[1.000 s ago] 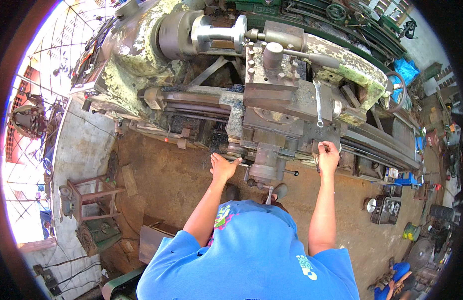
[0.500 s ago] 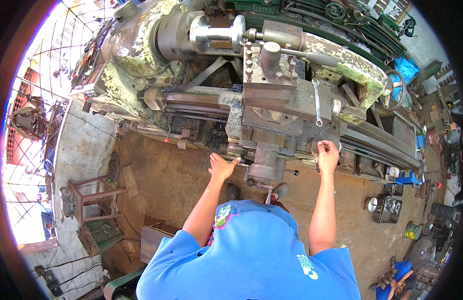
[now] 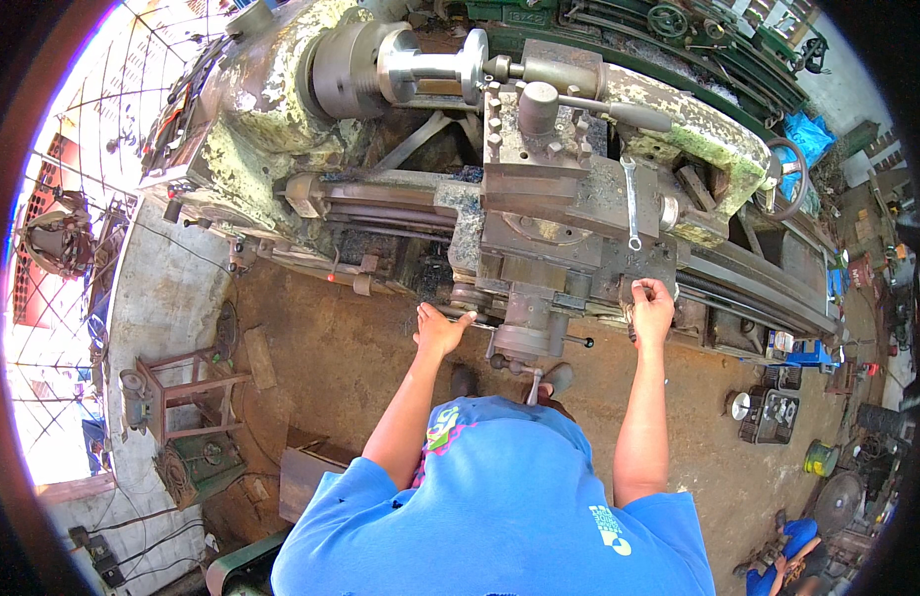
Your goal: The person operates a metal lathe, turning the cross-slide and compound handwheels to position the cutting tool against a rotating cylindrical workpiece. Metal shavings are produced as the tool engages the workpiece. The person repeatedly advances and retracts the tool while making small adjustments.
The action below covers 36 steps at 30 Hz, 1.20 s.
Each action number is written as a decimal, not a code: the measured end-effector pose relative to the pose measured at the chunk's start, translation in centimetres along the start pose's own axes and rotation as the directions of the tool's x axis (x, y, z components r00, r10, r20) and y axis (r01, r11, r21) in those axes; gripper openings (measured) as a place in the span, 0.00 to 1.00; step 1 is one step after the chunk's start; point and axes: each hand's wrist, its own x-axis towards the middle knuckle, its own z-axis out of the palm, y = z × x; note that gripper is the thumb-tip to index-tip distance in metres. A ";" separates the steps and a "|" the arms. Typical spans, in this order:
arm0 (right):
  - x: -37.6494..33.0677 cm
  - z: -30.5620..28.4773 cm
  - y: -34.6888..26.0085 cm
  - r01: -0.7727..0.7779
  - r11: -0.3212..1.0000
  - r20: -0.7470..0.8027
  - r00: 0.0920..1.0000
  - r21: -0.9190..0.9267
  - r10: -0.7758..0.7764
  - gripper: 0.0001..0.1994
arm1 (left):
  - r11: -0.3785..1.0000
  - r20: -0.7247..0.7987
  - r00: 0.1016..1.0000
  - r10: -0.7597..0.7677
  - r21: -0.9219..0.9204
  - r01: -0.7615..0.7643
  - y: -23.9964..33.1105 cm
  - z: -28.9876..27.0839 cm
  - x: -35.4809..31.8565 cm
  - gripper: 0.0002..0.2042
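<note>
A worn metal lathe [image 3: 271,149] fills the space in front of me. In its chuck [image 3: 353,72] is a shiny flanged metal workpiece [image 3: 435,66], met at its right end by the tailstock [image 3: 559,72]. My left hand [image 3: 440,330] lies at the front of the carriage with thumb and fingers spread, by a handwheel rim it partly covers. At the right front corner of the carriage, my right hand [image 3: 651,312] has its fingers curled round a small dark part, mostly hidden. Between the hands is the cross-slide crank [image 3: 529,372]. A spanner [image 3: 633,204] lies beside the tool post [image 3: 537,129].
Another green machine [image 3: 619,30] stands behind the lathe. To the left are a wooden stand [image 3: 187,387] and a pale wall [image 3: 152,288]. A black crate [image 3: 771,415] sits on the floor at right. Another person [image 3: 792,556] is low at the far right.
</note>
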 end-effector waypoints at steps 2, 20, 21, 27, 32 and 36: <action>0.0 0.0 -0.1 0.003 1.000 -0.001 1.000 -0.002 -0.003 0.07 | 1.000 -0.001 1.000 0.005 0.004 -0.005 -0.1 0.0 0.1 0.64; 0.0 -0.1 0.0 -0.003 1.000 0.011 1.000 0.018 0.003 0.07 | 1.000 0.049 0.999 -0.012 -0.014 0.013 -0.1 -0.8 0.1 0.64; 0.0 0.0 0.0 0.007 1.000 0.005 1.000 0.007 -0.007 0.07 | 1.000 0.049 0.999 -0.013 -0.012 0.014 -0.1 -0.9 0.1 0.64; 0.0 0.0 0.1 0.008 1.000 0.004 1.000 0.013 -0.008 0.07 | 1.000 0.067 0.998 -0.015 -0.014 0.016 -0.2 -1.0 0.3 0.64; 0.0 0.0 0.1 0.007 1.000 0.002 1.000 0.026 -0.007 0.07 | 1.000 0.069 0.998 -0.011 -0.009 0.011 -0.4 -1.0 0.6 0.64; -0.1 0.0 -0.2 0.012 0.999 -0.001 1.000 0.030 -0.012 0.06 | 1.000 0.064 0.998 0.001 -0.015 0.000 -0.8 -0.8 0.9 0.64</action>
